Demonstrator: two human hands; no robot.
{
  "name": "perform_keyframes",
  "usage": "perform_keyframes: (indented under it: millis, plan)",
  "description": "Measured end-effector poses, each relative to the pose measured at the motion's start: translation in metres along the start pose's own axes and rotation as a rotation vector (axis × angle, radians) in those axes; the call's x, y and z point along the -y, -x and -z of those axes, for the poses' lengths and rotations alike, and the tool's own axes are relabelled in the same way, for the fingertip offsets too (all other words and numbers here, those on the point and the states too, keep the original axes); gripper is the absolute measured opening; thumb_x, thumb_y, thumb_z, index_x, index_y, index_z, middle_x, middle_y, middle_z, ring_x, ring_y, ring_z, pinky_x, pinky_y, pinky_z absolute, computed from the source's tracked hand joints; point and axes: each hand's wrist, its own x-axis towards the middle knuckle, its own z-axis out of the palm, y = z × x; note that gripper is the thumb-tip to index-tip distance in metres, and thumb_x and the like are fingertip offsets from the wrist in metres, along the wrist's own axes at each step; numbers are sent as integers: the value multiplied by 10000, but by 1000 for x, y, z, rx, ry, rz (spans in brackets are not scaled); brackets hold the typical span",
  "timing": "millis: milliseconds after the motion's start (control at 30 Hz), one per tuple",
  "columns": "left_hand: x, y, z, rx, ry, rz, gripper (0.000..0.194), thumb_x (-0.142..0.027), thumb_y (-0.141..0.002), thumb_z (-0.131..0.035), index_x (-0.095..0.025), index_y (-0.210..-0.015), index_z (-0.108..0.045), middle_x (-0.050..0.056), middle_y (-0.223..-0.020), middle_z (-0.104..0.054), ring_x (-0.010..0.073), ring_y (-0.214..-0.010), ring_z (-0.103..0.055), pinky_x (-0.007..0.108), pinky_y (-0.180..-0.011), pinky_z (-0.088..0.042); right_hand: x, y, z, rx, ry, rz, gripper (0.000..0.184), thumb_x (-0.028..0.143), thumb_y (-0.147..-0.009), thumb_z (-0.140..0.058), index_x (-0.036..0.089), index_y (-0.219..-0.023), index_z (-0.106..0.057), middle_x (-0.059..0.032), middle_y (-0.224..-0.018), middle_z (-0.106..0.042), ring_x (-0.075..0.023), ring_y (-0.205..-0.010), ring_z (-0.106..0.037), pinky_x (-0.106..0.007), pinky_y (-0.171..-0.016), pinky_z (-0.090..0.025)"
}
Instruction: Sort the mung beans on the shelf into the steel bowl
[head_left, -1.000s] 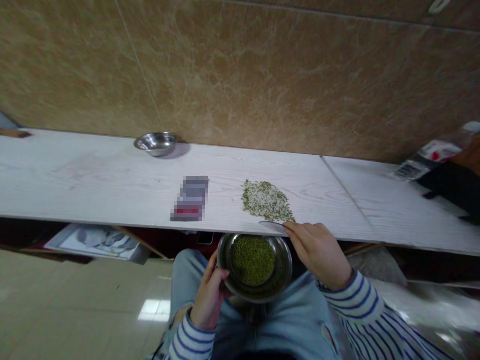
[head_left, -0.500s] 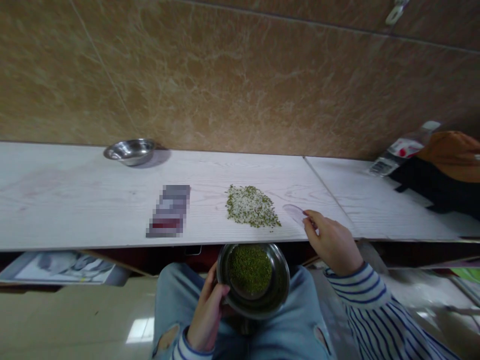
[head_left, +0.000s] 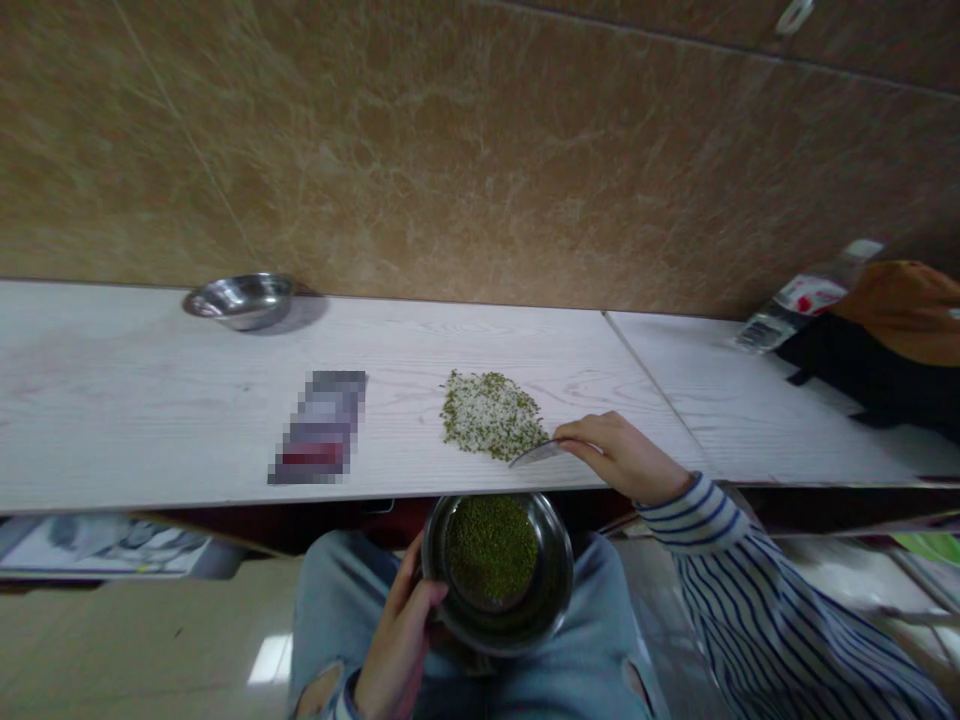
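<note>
My left hand (head_left: 403, 632) grips the left rim of a steel bowl (head_left: 556, 575), thumb over the edge. Green mung beans (head_left: 491, 548) cover the bottom of this bowl, which is held over my lap just below the table edge. Between the fingers of my right hand (head_left: 615, 455) is a clear plastic spoon (head_left: 536, 453), tilted on edge. Its tip meets the tabletop at the front right side of a flat pile of white grains mixed with mung beans (head_left: 491, 412).
A second steel bowl (head_left: 241, 302) stands near the wall at the back left. A blurred-out phone-like slab (head_left: 319, 428) lies left of the pile. On the right, a plastic bottle (head_left: 802, 300) leans on a black and brown bag (head_left: 892, 350). An open drawer (head_left: 112, 550) juts out lower left.
My right hand has moved left with the spoon, bringing it from beside the pile to its front right edge and turning it on edge. My left hand still holds the bowl.
</note>
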Motion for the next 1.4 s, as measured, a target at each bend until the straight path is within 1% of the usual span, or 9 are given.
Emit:
perform_keyframes:
  millis: [233,400,533,667,733,867,1067,1200,1400]
  plan:
    - [6,-8,2,7,-7,18,693,-197,-640,-589,-260,-1313,-437,54,-1304,-523,283,-1130,-488,334,-747,-474,-6,-45,-9,6,-22,42,242,283,-905,-422,233,-1055,-607,-12,-960,-681,-147,-864,-615,-305,-800,-439]
    - [8,-10,0,34,-28,43,690,-199,-667,-562,-277,-1332,-399,40,-1322,-506,269,-1130,-480,324,-726,-478,-3,-55,-4,-23,-57,60,236,279,-898,-436,217,-1044,-611,-15,-923,-684,-134,-822,-617,-271,-761,-444]
    - [7,-7,-3,37,-38,25,684,-200,-663,-569,-270,-1326,-415,32,-1323,-511,251,-1119,-487,304,-722,-476,-4,-45,4,-139,-35,-13,226,270,-892,-441,214,-1027,-614,-13,-942,-686,-132,-824,-619,-251,-753,-439]
    - [6,-2,-10,15,-39,45,714,-198,-644,-581,-242,-1336,-414,63,-1272,-552,257,-1042,-536,300,-671,-479,-15,-28,3,-288,149,-262,250,298,-890,-428,200,-1044,-599,-29,-925,-688,-150,-748,-624,-267,-693,-442]
    - [6,0,-13,-7,-32,49,721,-193,-645,-571,-248,-1344,-403,64,-1253,-562,251,-988,-560,292,-627,-476,-20,-20,0,-277,250,-337,266,287,-888,-413,194,-1062,-591,-44,-907,-690,-167,-762,-627,-284,-710,-442]
    - [7,0,-15,19,-29,62,725,-194,-650,-573,-258,-1349,-390,63,-1251,-559,229,-908,-574,280,-574,-468,-20,-6,-6,-245,394,-406,300,267,-893,-377,167,-1083,-586,-73,-876,-692,-194,-781,-630,-313,-736,-439]
    - [11,0,-15,43,-15,37,698,-199,-661,-580,-245,-1336,-410,68,-1229,-570,229,-938,-564,294,-629,-485,-6,9,-10,-217,395,-399,297,263,-899,-373,157,-1085,-579,-82,-919,-686,-194,-817,-631,-313,-756,-442]
    - [12,1,-18,67,1,58,699,-185,-664,-577,-243,-1339,-407,64,-1183,-601,217,-935,-571,294,-691,-481,3,19,-14,-254,380,-360,285,265,-901,-379,164,-1073,-582,-68,-884,-684,-181,-792,-625,-307,-744,-438]
    - [9,5,-25,70,-26,52,749,-191,-656,-569,-257,-1373,-361,62,-1240,-579,250,-991,-571,290,-631,-487,19,32,-17,-299,367,-286,274,265,-902,-387,162,-1056,-589,-64,-868,-679,-176,-753,-608,-306,-717,-434]
